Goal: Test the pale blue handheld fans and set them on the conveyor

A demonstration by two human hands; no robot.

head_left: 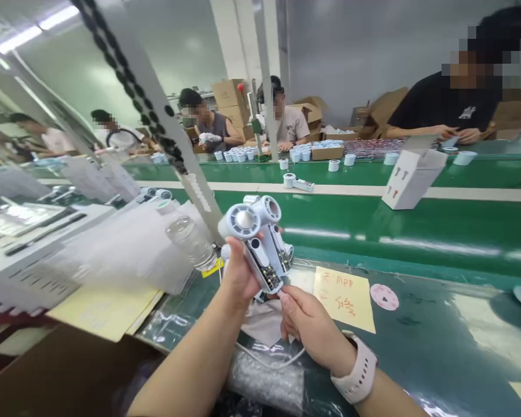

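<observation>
My left hand (239,269) is wrapped round a pale blue handheld fan (260,263), its round head tilted up and the circuit board in its handle exposed. A second similar fan (279,246) is right behind it, also with its board bare; whether my left fingers hold that one too is hidden. At the lower end of the front fan's handle, my right hand (306,324) is closed in a pinch. A white cable (271,366) loops below and runs up toward these fingers; its plug end is covered. Under the hands lies a pale cloth (264,321).
A green conveyor (342,223) runs across, carrying another fan (298,182) and a white box (412,179). Left are a clear bottle (191,240), plastic bags (130,249) and a metal post (186,168). A yellow note (347,298) lies right. Several people work opposite.
</observation>
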